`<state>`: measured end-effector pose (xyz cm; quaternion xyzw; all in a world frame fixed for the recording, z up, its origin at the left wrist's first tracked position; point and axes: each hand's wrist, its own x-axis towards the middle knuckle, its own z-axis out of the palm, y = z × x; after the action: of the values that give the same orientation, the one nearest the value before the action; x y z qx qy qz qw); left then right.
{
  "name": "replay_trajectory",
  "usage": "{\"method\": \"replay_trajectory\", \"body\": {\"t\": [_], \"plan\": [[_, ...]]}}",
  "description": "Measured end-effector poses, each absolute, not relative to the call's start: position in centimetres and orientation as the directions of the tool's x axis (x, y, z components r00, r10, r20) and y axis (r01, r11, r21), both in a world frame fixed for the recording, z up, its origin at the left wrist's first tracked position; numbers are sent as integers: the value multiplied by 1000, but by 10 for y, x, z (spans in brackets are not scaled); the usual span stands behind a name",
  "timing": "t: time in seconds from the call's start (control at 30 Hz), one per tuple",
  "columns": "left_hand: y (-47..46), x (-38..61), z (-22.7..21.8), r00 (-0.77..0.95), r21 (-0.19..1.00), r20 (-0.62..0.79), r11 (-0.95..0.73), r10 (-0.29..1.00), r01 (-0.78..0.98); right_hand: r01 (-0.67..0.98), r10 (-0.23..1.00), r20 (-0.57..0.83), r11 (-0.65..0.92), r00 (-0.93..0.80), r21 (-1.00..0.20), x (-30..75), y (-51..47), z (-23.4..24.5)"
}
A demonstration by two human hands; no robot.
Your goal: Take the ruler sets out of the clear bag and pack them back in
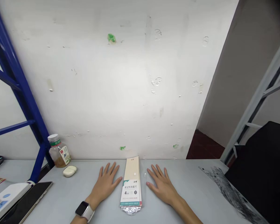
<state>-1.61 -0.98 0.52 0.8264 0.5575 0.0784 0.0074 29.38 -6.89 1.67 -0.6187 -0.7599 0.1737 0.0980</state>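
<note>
Between my two hands lies a packaged ruler set [131,186] in a clear plastic sleeve, with a cream upper part and a white and teal label. My left hand [106,183], with a smartwatch [84,211] on its wrist, rests palm down on the grey table, fingers spread, just left of the packet. On the other side, my right hand [162,185] also lies flat with its fingers apart. Neither hand holds anything. A thin clear strip [145,179], perhaps the sleeve's flap, shows between the packet and my right hand.
To the left stand a clear jar [59,151] with a white lid, a small cream case [69,171], a dark phone-like device [25,203] and a white power strip [8,199]. A blue metal frame [25,81] rises there. Black material [259,174] covers the right side. Behind is a scuffed white wall [121,93].
</note>
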Motion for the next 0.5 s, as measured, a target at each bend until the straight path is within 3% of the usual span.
{"method": "replay_trajectory", "body": {"t": [0.5], "plan": [[-10, -16, 6, 363, 87, 114, -374, 925, 923, 904, 975, -66, 171, -213, -392, 294, -67, 13]]}}
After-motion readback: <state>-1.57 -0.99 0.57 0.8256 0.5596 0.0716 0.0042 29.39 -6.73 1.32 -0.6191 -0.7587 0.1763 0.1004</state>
